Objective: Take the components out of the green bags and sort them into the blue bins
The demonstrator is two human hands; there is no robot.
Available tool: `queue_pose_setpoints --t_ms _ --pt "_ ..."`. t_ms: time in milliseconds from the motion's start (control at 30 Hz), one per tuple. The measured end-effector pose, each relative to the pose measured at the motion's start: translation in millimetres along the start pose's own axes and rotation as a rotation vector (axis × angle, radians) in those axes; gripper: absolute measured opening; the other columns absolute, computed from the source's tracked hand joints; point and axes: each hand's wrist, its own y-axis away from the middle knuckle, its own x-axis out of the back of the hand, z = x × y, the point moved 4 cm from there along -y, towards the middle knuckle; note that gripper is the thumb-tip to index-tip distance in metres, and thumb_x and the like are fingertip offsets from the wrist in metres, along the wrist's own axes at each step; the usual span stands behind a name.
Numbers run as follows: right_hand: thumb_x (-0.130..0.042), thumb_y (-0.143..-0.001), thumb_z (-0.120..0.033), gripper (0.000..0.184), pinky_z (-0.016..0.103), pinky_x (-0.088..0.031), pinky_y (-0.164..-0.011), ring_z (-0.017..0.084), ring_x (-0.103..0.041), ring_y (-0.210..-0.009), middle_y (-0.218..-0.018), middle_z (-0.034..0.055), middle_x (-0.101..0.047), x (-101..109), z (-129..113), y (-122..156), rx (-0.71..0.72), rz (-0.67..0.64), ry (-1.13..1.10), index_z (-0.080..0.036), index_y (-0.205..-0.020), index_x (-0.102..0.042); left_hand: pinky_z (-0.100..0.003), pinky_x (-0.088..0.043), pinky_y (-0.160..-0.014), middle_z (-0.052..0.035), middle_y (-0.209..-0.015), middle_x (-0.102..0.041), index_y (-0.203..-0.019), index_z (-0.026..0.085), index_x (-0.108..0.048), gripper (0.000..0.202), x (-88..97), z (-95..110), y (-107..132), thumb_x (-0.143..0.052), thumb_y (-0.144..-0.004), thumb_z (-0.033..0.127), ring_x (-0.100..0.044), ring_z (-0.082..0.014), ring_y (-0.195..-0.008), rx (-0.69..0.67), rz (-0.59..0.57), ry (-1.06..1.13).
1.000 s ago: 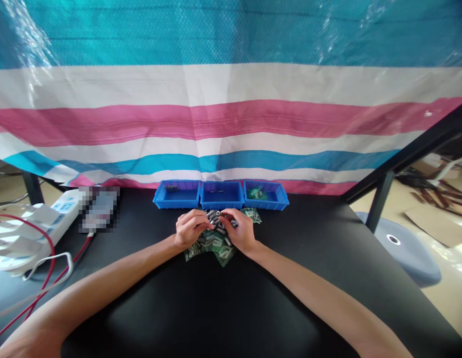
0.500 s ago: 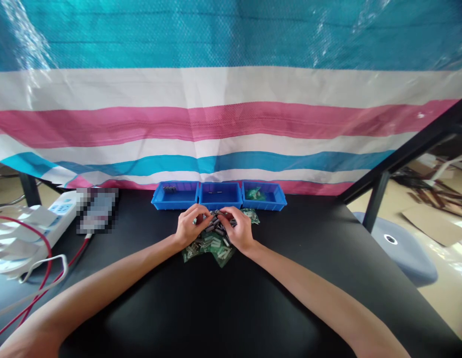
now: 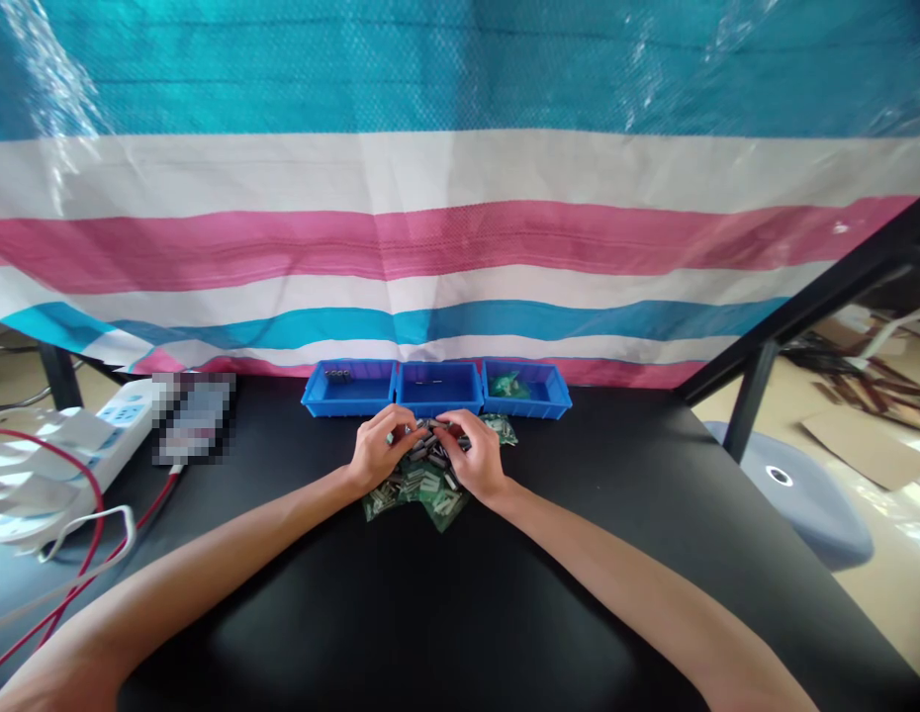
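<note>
Many grey parts point(image 3: 433, 454) lie heaped between my left grip point(image 3: 375, 453) and right grip point(image 3: 480, 459). Both are curled, thumb and fingertips drawn close; whether either has hold of a part, I cannot tell. Green packets point(image 3: 440, 505) edge the heap's near side on the worktop point(image 3: 608, 475); three bins point(image 3: 439, 406) stand beyond.

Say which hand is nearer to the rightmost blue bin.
Right. The right hand is in front of the rightmost blue bin, slightly left of it; the left hand is farther left, in front of the other two bins.
</note>
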Motion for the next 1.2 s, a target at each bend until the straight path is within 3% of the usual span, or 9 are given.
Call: queue_pose_setpoints --t_ms 267,433,600,933,1200 --pt "-0.053 -0.093 -0.023 0.013 0.027 -0.056 -0.070 0.017 -0.066 -0.078 -0.093 0.0066 -0.069 -1.0 1.3 0.6 -0.001 -0.015 0.008 -0.020 -0.099 -0.065 -0.023 -0.048 -0.069 -0.0046 -0.085 -0.062 -0.089 0.016 -0.060 0.008 0.5 1.9 -1.2 -0.054 -0.092 0.020 -0.058 -0.0125 -0.076 0.011 -0.036 -0.001" --pt "-0.051 -0.094 -0.019 0.016 0.028 -0.057 -0.073 0.018 -0.067 -0.086 -0.096 0.0069 -0.069 -0.9 1.0 0.8 0.035 -0.003 -0.005 -0.020 -0.101 -0.065 -0.020 -0.047 -0.057 -0.0023 -0.088 -0.062 -0.105 0.018 -0.058 0.017 -0.1 -3.3 0.0 -0.060 -0.089 0.024 -0.052 -0.0069 -0.057 0.087 -0.008 0.010" --pt "-0.050 -0.094 -0.017 0.018 0.031 -0.056 -0.082 0.019 -0.067 -0.092 -0.097 0.0069 -0.070 -0.4 -0.3 0.4 0.096 0.003 -0.005 -0.021 -0.103 -0.065 -0.019 -0.048 -0.057 -0.0036 -0.090 -0.063 -0.095 0.017 -0.064 0.014 -4.2 -1.6 -2.1 -0.067 -0.085 0.027 -0.052 -0.0067 -0.058 0.002 -0.041 -0.009" --pt "-0.054 -0.093 -0.020 0.016 0.029 -0.057 -0.078 0.018 -0.068 -0.088 -0.096 0.0058 -0.071 -1.0 0.4 1.5 0.085 0.003 -0.001 -0.022 -0.105 -0.065 -0.019 -0.046 -0.056 -0.0039 -0.084 -0.061 -0.095 0.016 -0.062 0.012 -5.3 1.5 -2.5 -0.061 -0.088 0.025 -0.052 -0.0081 -0.060 0.065 -0.110 0.001" --pt "-0.054 -0.094 -0.019 0.018 0.029 -0.057 -0.080 0.018 -0.068 -0.089 -0.098 0.0059 -0.071 -0.2 -3.1 1.5 0.091 -0.030 -0.026 -0.021 -0.107 -0.065 -0.020 -0.046 -0.059 -0.0042 -0.083 -0.061 -0.089 0.015 -0.060 0.008 -4.5 3.6 -3.2 -0.056 -0.091 0.022 -0.053 -0.0092 -0.063 0.005 -0.129 0.000"
